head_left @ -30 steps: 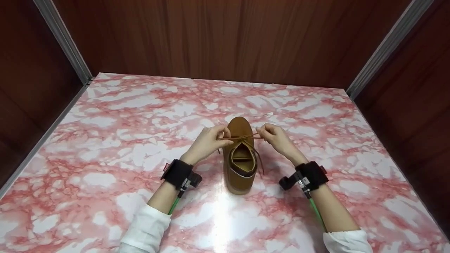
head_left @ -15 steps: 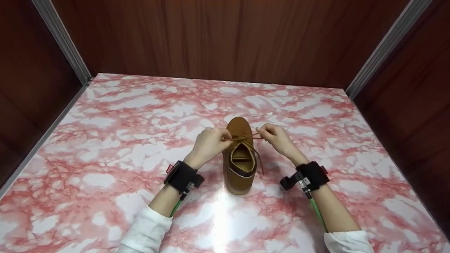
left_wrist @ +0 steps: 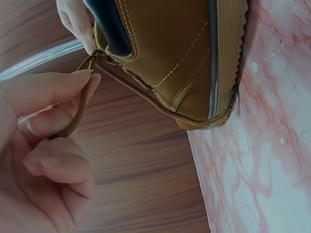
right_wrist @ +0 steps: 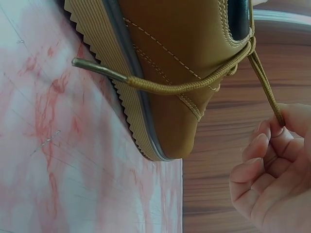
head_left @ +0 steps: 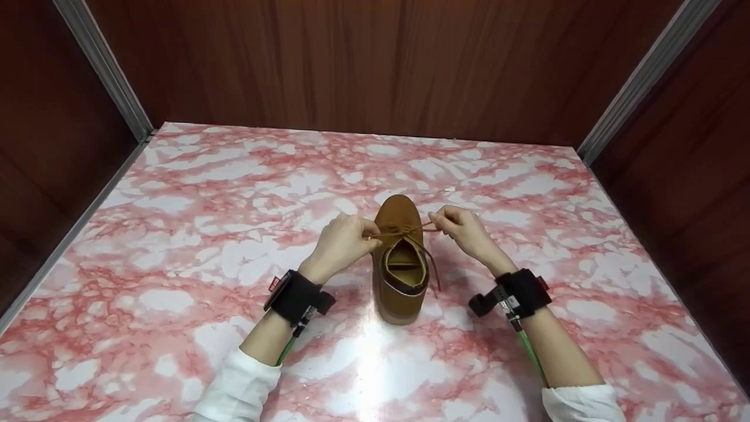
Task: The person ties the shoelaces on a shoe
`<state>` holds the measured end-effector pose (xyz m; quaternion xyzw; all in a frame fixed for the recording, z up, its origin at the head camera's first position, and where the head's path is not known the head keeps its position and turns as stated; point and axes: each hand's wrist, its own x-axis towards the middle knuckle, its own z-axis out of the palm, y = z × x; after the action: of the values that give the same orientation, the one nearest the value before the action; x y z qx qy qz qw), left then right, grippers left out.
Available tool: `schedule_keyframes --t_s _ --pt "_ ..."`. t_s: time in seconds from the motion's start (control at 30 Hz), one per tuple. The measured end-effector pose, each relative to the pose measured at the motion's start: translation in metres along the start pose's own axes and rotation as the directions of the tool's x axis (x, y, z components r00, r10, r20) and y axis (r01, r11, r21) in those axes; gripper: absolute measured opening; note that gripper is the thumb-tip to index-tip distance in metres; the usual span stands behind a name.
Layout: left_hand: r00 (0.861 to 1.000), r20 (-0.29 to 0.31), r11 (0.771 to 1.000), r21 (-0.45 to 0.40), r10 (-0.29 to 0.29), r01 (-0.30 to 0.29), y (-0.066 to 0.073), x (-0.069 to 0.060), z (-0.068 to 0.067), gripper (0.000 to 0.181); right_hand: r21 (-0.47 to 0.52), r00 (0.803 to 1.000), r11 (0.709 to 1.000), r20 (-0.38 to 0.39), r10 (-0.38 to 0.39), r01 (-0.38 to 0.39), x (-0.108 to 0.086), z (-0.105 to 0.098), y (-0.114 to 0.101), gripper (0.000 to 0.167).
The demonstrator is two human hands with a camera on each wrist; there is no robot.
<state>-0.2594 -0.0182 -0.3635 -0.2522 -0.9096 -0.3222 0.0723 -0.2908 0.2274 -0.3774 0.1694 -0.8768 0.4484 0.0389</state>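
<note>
A brown lace-up shoe (head_left: 399,308) stands on its sole, toe pointing away from me, with a dark collar lining. Its brown shoelace is looped into a bow knot (left_wrist: 97,54) at the throat. My left hand (head_left: 343,241) pinches the loop on the left between thumb and fingers. On the other side, my right hand (head_left: 464,232) pinches the right loop, drawn out as a doubled strand (right_wrist: 265,85). One loose lace end (right_wrist: 180,87) with a metal tip hangs down the shoe's right side. Another loose lace end (left_wrist: 150,99) runs down the left side.
The shoe rests on a red-and-white marbled tabletop (head_left: 205,193). Dark wood panels (head_left: 363,64) stand behind and at both sides, with grey metal strips (head_left: 105,70) in the corners. Black bands with small cameras (head_left: 296,299) circle both wrists.
My left hand has turned and shifted slightly left and toward me, still pinching its loop. The right hand and the shoe stay almost in place.
</note>
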Motion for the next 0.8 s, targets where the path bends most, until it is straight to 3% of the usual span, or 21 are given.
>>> schedule_keyframes --t_s 0.4,0.8 --pt "0.996 0.050 0.994 -0.077 -0.075 0.078 -0.007 -0.007 -0.004 0.005 -0.015 1.000 1.000 0.003 0.016 -0.016 0.001 0.000 -0.001 0.028" --pt "0.996 0.071 0.997 -0.034 -0.061 0.064 -0.009 -0.011 -0.009 0.006 0.015 1.000 1.000 0.001 0.022 -0.022 0.000 -0.002 -0.003 0.028"
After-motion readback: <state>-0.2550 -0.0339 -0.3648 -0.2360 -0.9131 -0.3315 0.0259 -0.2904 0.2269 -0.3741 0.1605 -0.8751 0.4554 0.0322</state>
